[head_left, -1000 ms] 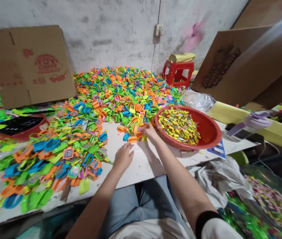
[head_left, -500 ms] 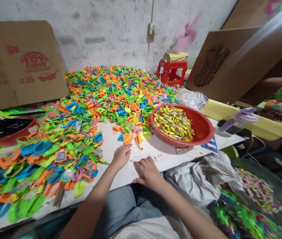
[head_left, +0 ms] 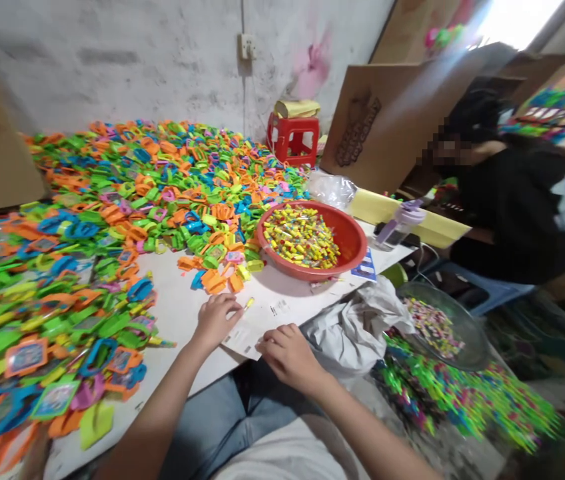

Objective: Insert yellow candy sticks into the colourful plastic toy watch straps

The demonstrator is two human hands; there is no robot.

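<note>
My left hand point(head_left: 218, 320) is over the white tabletop, fingers bent together. A small yellow-wrapped piece point(head_left: 249, 304) sticks out at its fingertips, apparently pinched there. Between my hands lies a thin whitish sheet or bag point(head_left: 242, 341) with small dark print; I cannot tell which it is. My right hand point(head_left: 290, 353) is closed, its fingertips at the right corner of that sheet. Just beyond, loose orange toy watches point(head_left: 215, 280) lie at the edge of a large heap. Similar yellow pieces point(head_left: 302, 233) fill much of the red bowl point(head_left: 352, 250) to the right.
A colourful watch heap point(head_left: 162, 180) covers the back and left. At right are a purple-lidded bottle point(head_left: 402, 223), crumpled white cloth point(head_left: 352, 327) and a clear basin point(head_left: 477, 347) of small pieces. Behind stand a red stool point(head_left: 295, 143) and carton point(head_left: 367, 120). A person in black point(head_left: 527, 207) sits at right.
The view has swung to the right, showing the other person. The yellow piece, lying loose before, is now at my left fingertips. The printed sheet is tilted, and my right fingers have closed at its corner.
</note>
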